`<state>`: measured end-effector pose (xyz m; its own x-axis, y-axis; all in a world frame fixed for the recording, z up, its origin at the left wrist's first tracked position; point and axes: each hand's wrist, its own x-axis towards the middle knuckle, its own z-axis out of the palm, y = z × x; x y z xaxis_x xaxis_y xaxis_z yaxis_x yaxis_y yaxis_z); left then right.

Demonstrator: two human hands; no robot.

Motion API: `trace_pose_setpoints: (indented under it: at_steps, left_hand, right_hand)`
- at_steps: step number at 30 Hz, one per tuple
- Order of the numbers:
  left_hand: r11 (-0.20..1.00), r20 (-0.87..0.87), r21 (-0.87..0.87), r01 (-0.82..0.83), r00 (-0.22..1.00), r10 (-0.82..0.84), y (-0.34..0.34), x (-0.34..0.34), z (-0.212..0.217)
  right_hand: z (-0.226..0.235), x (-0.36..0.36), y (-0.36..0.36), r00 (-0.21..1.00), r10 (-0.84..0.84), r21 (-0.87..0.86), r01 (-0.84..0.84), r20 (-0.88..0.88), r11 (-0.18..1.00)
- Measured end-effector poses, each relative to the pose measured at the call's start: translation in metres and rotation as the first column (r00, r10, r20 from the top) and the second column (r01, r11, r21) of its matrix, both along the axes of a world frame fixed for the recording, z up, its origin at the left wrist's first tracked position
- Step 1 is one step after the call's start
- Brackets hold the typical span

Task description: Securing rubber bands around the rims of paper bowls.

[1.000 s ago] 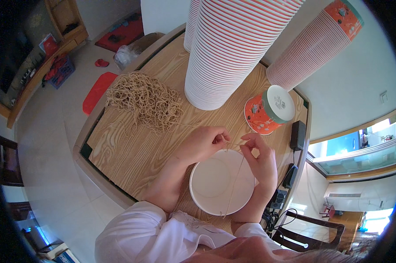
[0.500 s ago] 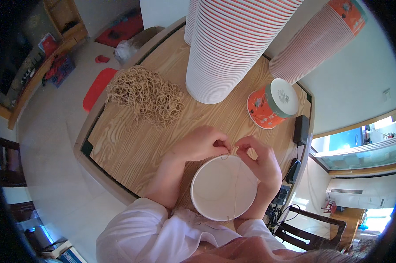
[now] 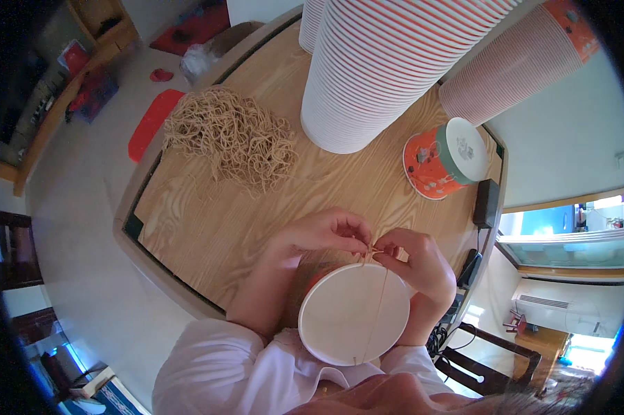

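Note:
A white-lined paper bucket (image 3: 332, 318) stands close against my body, its round mouth turned up toward me. Across that mouth runs a thin tan cord (image 3: 379, 304), from the near rim to the far rim. At the far rim my left hand (image 3: 329, 232) pinches the cord between thumb and fingertips. My right hand (image 3: 419, 259) pinches it too, just to the right, and the fingertips of both hands nearly meet there. Whether the cord is knotted at that spot is too small to tell.
A tangled heap of tan cords (image 3: 229, 138) lies at the table's left. Tall stacks of nested paper buckets (image 3: 367, 83) rise at the back. One orange-and-green bucket (image 3: 429, 166) rests upside down at right, near a black adapter (image 3: 487, 203) and cables by the edge.
The view has shifted a little. Both hands stay at the far rim, now slightly lower in the picture, and the bucket has tilted, showing less of its inner wall.

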<state>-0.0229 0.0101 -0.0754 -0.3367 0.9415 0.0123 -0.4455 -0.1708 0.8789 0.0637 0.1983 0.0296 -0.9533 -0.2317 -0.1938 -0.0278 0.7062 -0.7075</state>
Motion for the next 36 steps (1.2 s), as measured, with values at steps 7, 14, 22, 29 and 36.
trace_pose_setpoints:
  at_steps: [7,14,22,29,36]
  left_hand:
    - [0.984,0.089,0.148,0.099,0.99,-0.113,0.005,0.001,-0.028]
    - [0.969,0.194,0.241,0.06,0.975,-0.109,0.015,-0.002,-0.034]
    - [0.986,0.099,0.136,0.092,0.989,-0.106,0.023,-0.001,-0.036]
    - [0.974,0.295,0.227,0.021,0.951,-0.09,0.022,0.003,-0.035]
    - [0.989,0.134,0.141,0.049,0.989,-0.068,0.028,0.002,-0.044]
  right_hand:
    - [-0.001,-0.006,-0.008,0.998,0.05,-0.037,-0.051,-0.03,0.998]
    - [-0.007,-0.012,-0.011,1.0,0.009,0.141,-0.011,0.019,0.99]
    - [-0.002,-0.014,-0.013,0.987,0.013,-0.013,-0.015,-0.158,1.0]
    - [-0.006,-0.016,-0.01,0.975,0.07,0.018,-0.068,-0.209,0.998]
    - [0.004,-0.013,-0.007,0.995,0.013,-0.027,-0.016,-0.101,1.0]
